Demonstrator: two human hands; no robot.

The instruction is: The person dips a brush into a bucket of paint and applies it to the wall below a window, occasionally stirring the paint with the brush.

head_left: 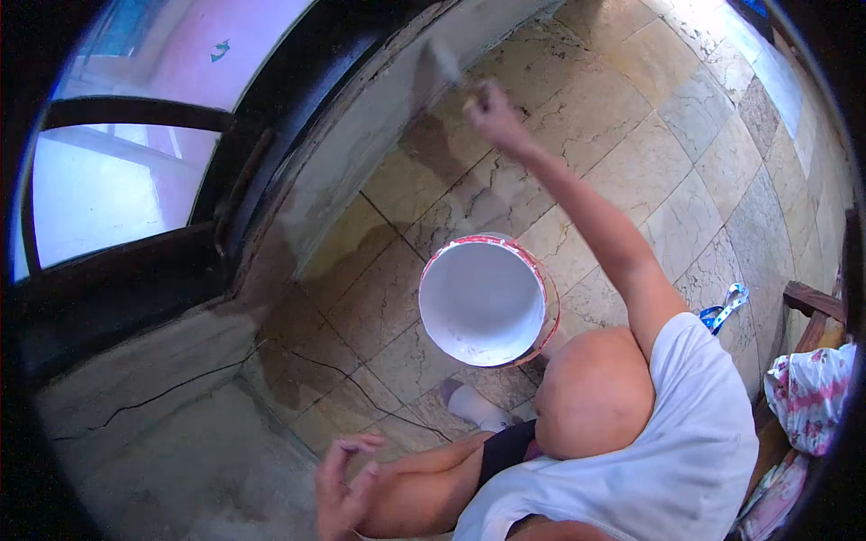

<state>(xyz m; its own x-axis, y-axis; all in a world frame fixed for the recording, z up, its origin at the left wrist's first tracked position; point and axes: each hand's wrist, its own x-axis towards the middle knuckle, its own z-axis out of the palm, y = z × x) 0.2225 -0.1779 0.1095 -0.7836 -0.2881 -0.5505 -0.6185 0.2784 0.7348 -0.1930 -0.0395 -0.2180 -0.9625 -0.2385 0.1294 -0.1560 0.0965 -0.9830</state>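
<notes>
My right hand (494,117) is stretched far out and closed round the yellowish handle of a paintbrush (444,61). Its pale head is blurred and overlaps the low wall (347,171) under the dark frame. In the lower left, my left hand (345,489) is raised beside my bent leg, its fingers apart and slightly curled, with nothing in them. A white bucket (483,302) with a red-marked rim stands on the tiled floor (622,171) in front of my knee, its inside white.
Glass panes (108,185) in a black frame fill the left side. A thin black cable (361,383) runs over the floor and along the wall base. At right lie a blue-and-white strap-like item (724,308), a wooden piece of furniture (815,302) and flowered cloth (812,397).
</notes>
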